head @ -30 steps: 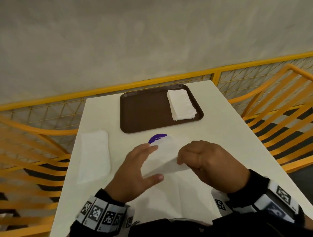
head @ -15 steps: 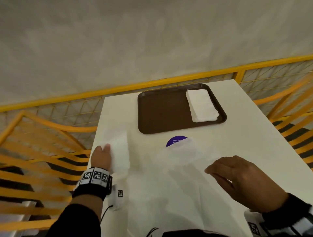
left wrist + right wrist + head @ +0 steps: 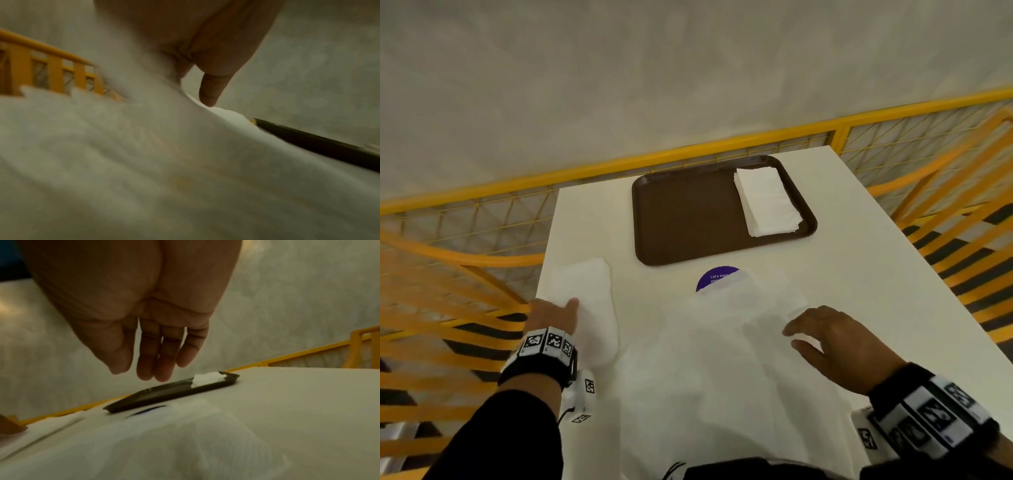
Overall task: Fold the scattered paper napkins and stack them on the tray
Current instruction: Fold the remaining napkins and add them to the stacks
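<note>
Left hand (image 3: 554,317) pinches a limp, folded napkin (image 3: 589,301) – white, creased – while right hand (image 3: 835,342) hovers, fingers relaxed.

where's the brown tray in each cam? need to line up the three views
Head: brown tray sits upper centre on the white table, with the napkin stack on its right side.
Left wrist: only a dark edge shows at the right, beyond the thumb tip.
Right wrist: seen edge-on at centre, below the fingertips, napkin stack at its right end.
Shared landmark: the yellow railing behind the table.
</note>
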`<state>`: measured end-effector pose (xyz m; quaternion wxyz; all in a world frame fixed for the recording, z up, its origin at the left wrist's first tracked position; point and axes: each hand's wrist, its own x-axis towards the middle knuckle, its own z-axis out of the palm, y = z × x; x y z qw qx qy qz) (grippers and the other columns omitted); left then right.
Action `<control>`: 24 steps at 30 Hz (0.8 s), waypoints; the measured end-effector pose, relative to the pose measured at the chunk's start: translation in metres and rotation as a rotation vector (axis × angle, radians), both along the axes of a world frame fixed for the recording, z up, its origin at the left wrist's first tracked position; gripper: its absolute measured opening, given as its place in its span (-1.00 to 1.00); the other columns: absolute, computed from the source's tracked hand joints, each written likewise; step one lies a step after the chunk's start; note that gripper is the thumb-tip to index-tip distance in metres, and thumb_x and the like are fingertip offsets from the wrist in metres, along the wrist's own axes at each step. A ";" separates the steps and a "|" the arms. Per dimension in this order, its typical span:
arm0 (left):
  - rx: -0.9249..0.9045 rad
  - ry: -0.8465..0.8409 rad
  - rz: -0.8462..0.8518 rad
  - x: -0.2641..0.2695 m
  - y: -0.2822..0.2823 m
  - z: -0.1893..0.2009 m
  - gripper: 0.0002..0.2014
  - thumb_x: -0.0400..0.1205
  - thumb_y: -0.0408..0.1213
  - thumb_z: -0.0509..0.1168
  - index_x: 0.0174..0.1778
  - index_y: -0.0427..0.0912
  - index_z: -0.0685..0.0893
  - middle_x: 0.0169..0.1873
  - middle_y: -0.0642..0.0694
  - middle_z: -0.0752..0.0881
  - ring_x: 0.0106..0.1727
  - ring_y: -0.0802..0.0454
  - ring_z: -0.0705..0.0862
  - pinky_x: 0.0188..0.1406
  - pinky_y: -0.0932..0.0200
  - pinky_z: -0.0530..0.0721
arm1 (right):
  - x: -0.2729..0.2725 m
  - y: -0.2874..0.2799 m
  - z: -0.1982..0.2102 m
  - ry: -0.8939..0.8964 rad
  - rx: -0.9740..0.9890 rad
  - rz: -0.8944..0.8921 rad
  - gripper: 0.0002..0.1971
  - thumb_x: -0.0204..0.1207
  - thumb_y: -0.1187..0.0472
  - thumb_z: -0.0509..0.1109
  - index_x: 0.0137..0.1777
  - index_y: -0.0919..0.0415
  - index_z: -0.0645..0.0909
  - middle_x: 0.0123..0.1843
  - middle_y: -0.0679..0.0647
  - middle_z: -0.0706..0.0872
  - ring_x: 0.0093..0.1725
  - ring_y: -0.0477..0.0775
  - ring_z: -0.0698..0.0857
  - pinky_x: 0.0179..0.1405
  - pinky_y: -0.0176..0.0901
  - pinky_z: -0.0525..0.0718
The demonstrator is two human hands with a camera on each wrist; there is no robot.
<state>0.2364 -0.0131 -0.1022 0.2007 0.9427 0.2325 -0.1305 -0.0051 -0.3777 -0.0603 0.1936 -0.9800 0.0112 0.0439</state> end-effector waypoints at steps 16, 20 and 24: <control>-0.062 0.120 -1.126 -0.168 -0.107 -0.007 -0.36 0.28 0.28 0.05 0.29 0.22 0.49 0.07 0.16 0.32 0.16 0.08 0.31 0.18 0.25 0.43 | 0.096 0.000 -0.040 0.426 0.214 -0.519 -0.28 0.34 -0.10 0.56 0.44 0.14 0.39 0.38 0.08 0.55 0.36 0.13 0.54 0.35 -0.05 0.53; -0.079 -0.005 -1.110 -0.181 -0.102 -0.017 -0.50 0.34 -0.19 0.33 0.24 0.14 0.54 0.12 0.10 0.38 0.21 0.02 0.35 0.10 0.17 0.56 | 0.098 0.010 -0.044 0.475 0.134 -0.411 -0.29 0.35 -0.02 0.54 0.47 0.07 0.34 0.39 0.04 0.55 0.35 0.15 0.56 0.35 0.09 0.55; -0.116 -0.102 -1.022 -0.185 -0.097 -0.020 -0.62 0.24 -0.16 0.39 0.00 0.03 0.60 0.00 0.06 0.43 0.06 -0.03 0.43 -0.08 0.10 0.62 | 0.094 0.010 -0.040 0.343 0.157 -0.338 -0.90 0.51 -0.03 0.38 -0.13 -0.10 0.51 -0.10 -0.11 0.61 0.04 0.10 0.61 0.00 -0.11 0.62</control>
